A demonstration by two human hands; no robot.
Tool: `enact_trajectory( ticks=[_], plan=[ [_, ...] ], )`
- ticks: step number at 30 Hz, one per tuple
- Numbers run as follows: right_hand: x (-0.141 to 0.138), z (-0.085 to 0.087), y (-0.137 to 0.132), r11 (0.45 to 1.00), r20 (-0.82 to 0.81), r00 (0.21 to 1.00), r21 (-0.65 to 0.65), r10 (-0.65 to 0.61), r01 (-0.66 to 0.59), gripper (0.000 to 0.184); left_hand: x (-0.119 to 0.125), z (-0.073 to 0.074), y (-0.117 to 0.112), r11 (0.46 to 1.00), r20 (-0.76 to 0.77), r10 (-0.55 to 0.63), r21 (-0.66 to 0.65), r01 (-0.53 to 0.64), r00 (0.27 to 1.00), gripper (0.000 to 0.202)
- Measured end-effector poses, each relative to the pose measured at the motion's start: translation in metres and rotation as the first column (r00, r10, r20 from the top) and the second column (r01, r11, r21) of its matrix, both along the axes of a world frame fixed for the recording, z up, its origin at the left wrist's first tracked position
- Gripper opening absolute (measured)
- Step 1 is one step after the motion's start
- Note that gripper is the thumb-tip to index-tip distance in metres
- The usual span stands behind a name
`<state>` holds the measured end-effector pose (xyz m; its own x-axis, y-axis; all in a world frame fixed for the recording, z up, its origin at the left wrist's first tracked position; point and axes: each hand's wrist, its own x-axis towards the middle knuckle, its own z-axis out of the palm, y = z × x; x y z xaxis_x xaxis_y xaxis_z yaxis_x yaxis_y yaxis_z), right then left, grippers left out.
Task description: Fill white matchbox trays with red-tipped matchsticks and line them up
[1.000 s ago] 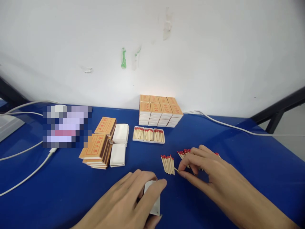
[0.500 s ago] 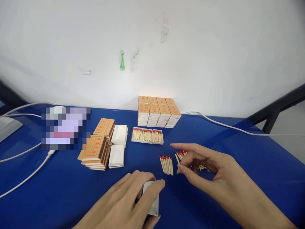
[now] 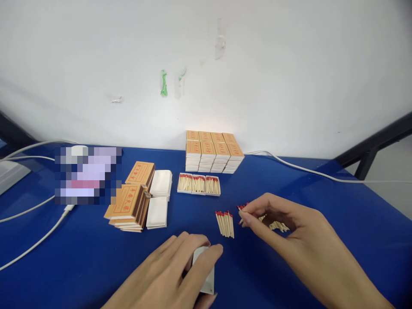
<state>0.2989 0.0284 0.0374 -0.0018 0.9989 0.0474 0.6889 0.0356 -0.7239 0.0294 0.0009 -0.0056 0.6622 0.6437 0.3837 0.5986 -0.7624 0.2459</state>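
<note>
My left hand (image 3: 170,268) is closed around a white matchbox tray (image 3: 207,281) near the table's front; its fingers cover most of it. My right hand (image 3: 286,231) pinches a match (image 3: 240,222) between thumb and fingertips, mostly hidden by them. Under and behind that hand lies a loose pile of matches (image 3: 279,226), partly covered. Left of it, a small row of red-tipped matches (image 3: 225,225) lies side by side on the blue table. Farther back stand three white trays filled with matches (image 3: 198,184), set edge to edge.
Stacked closed matchboxes (image 3: 214,150) stand against the white wall. To the left are orange matchbox sleeves (image 3: 127,201) beside white trays (image 3: 157,211) in stacks. A blurred-out device (image 3: 86,176) and white cables (image 3: 30,253) occupy the far left. Another cable (image 3: 305,174) runs along the back right.
My right thumb and fingers have come together, and the raised index finger has lowered into a pinch. My left hand keeps its hold on the tray.
</note>
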Motion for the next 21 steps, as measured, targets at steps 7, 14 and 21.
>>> enact_trajectory(
  ticks=[7, 14, 21],
  plan=[
    [0.000, -0.003, -0.002, 0.998, -0.038, 0.997, 0.004, -0.066, 0.067, 0.021, 0.001, 0.001, 0.001, 1.000, 0.002, 0.013, 0.017, -0.013, 1.000, 0.035],
    [0.004, -0.008, 0.002, 0.989, 0.110, 0.989, 0.120, -0.095, 0.082, 0.026, -0.001, 0.001, -0.001, 1.000, -0.019, 0.010, 0.024, -0.010, 1.000, 0.035],
    [0.003, -0.014, 0.003, 0.974, 0.254, 0.959, 0.217, -0.126, 0.071, 0.028, -0.001, -0.002, -0.002, 0.999, -0.024, 0.003, 0.038, -0.002, 1.000, 0.036]
  ],
)
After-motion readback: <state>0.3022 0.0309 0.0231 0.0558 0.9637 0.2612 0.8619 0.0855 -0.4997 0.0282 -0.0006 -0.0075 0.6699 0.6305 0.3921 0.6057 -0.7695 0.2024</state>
